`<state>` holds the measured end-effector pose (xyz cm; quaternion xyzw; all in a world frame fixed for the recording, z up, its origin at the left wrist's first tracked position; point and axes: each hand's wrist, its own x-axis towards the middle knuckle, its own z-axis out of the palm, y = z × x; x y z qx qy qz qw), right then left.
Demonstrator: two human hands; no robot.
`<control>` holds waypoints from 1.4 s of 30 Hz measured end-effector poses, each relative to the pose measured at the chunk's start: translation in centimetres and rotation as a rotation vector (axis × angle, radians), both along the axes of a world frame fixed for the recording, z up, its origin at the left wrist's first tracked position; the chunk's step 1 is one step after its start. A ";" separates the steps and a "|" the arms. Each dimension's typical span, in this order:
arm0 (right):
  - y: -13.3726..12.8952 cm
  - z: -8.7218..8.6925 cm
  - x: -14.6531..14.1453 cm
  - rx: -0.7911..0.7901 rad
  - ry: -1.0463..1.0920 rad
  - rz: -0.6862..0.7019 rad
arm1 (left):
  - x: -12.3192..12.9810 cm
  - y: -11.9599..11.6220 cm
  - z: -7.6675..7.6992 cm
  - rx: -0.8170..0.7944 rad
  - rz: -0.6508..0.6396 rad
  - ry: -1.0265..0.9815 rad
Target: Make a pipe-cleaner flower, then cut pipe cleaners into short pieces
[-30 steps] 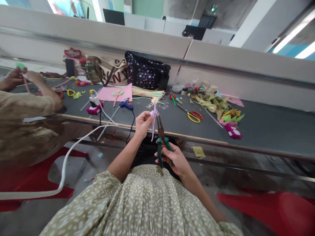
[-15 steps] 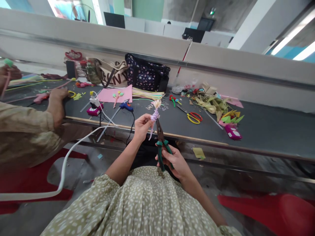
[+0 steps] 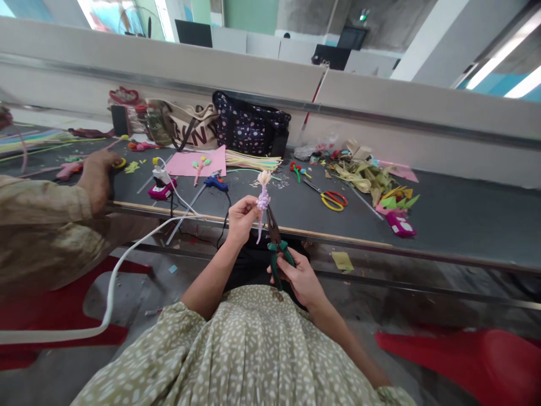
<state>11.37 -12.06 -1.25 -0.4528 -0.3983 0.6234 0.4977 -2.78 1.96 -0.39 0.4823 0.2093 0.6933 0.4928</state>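
Observation:
A small purple craft flower (image 3: 262, 200) with a cream tip and a hanging purple stem is pinched in the fingers of my left hand (image 3: 242, 219), above the table's front edge. My right hand (image 3: 301, 277) is wrapped round the green handles of long-nose pliers (image 3: 275, 243). The dark jaws of the pliers point up, close beside the flower's right side; whether they touch it I cannot tell. Behind the flower lies a bundle of pale yellow strips (image 3: 252, 162). Scissors with red and yellow handles (image 3: 333, 201) rest to the right.
A blue glue gun (image 3: 216, 181), pink sheet (image 3: 177, 163) and magenta power block (image 3: 163, 189) lie left on the dark table (image 3: 465, 220). Bags (image 3: 253, 127) stand behind. Dried leaves (image 3: 363, 177) lie right. A co-worker's arm (image 3: 91, 192) reaches in; a white cable (image 3: 113, 276) crosses left.
The flower and my left hand have shifted slightly left. The plier handles are closer together. At the left, the co-worker's farther hand has moved toward the frame's edge.

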 end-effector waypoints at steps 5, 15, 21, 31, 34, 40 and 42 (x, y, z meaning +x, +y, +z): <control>0.1 -0.6 0.0 0.054 -0.092 -0.038 | -0.1 -0.2 0.1 0.015 0.003 0.011; -0.2 -0.6 0.1 0.051 0.040 0.036 | -0.3 0.0 -0.1 0.029 -0.021 0.015; -0.3 -0.3 0.2 0.041 0.053 0.043 | -0.4 -0.1 -0.1 0.019 -0.030 0.030; -0.4 -0.4 0.3 0.029 -0.061 0.029 | -0.4 -0.2 0.1 0.020 -0.033 0.023; -0.4 -0.3 0.1 0.042 -0.101 -0.020 | -0.5 -0.2 0.1 0.012 -0.022 0.022; -0.4 -0.2 0.0 0.058 -0.141 -0.066 | -0.7 -0.2 0.0 -0.002 -0.011 0.059; -0.4 -0.3 0.0 0.057 -0.096 -0.037 | -0.8 -0.1 0.0 -0.013 -0.010 0.064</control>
